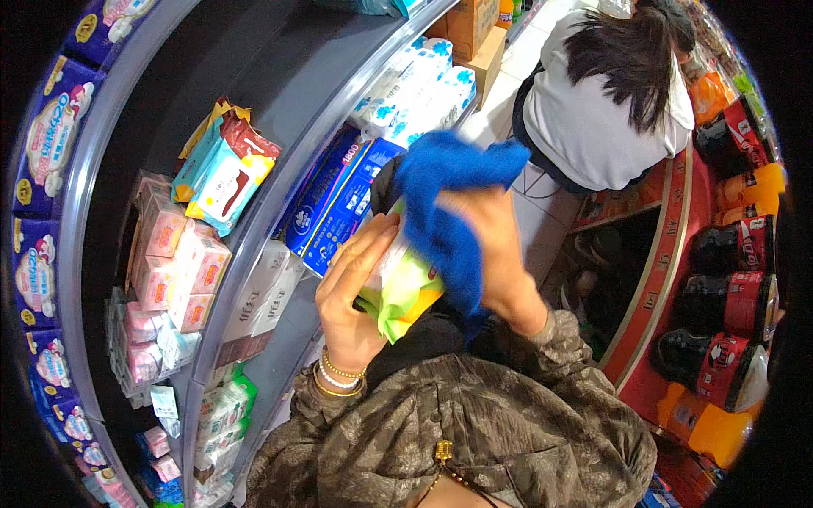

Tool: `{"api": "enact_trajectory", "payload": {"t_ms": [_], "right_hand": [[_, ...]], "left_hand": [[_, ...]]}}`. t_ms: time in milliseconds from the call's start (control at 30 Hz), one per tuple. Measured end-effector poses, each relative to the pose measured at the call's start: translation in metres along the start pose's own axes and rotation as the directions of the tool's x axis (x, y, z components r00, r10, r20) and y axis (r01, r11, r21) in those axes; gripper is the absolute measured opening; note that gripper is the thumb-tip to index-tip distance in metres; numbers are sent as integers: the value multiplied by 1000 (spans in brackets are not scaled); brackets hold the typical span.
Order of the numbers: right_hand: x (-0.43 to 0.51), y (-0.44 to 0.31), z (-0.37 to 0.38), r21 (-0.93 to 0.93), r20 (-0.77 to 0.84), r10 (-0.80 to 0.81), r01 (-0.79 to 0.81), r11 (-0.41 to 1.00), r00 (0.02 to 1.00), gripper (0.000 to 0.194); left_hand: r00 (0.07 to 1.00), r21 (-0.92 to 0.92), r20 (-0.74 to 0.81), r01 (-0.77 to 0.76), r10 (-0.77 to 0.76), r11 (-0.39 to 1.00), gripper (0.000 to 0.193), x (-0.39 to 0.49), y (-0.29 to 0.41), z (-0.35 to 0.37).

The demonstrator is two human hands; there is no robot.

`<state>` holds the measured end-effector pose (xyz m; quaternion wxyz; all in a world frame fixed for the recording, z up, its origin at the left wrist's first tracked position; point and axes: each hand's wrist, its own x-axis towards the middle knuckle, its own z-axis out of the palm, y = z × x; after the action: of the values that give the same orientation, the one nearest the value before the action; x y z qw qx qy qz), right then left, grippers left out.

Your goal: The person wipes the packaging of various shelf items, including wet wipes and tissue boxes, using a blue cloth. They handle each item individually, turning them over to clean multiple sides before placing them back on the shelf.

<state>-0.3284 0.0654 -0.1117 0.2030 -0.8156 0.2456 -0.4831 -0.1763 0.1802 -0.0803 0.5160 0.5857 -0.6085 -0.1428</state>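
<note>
My left hand (349,289) grips a soft green-and-yellow plastic packet (403,289) from its left side, the fingers laid along it. Over the packet's right part lies a blue cloth (441,209), blurred and bunched, held in my right hand (498,244). The cloth touches the packet and hides much of its top. My right fingers are mostly covered by the cloth. Both hands are in front of my torso, beside a shelf unit. To the left, on a shelf, stand soft blue-and-yellow packs (222,181) much like wipes.
Pink boxed packs (181,247) sit on the left shelf behind its clear edge (267,184). Below are a blue tissue pack (330,209) and white paper-roll packs (413,89). A person in white (603,114) is close ahead. Dark drink bottles (718,298) line the right shelf.
</note>
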Motion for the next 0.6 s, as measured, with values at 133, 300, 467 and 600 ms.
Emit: {"api": "enact_trajectory", "payload": {"t_ms": [133, 300, 467, 600], "right_hand": [[-16, -61, 2, 106, 269, -279, 259, 960, 922, 54], [-2, -13, 0, 14, 52, -184, 183, 983, 982, 45], [-30, 76, -23, 519, 32, 375, -335, 786, 927, 38], [-62, 88, -40, 779, 195, 589, -489, 392, 784, 50]], "left_hand": [[979, -204, 175, 143, -108, 968, 44, -13, -32, 9], [973, -304, 44, 228, -226, 925, 42, -23, -20, -6], [949, 178, 218, -270, 229, 946, 42, -9, 7, -23], [872, 243, 351, -437, 341, 866, 35, -11, 14, -31]]}}
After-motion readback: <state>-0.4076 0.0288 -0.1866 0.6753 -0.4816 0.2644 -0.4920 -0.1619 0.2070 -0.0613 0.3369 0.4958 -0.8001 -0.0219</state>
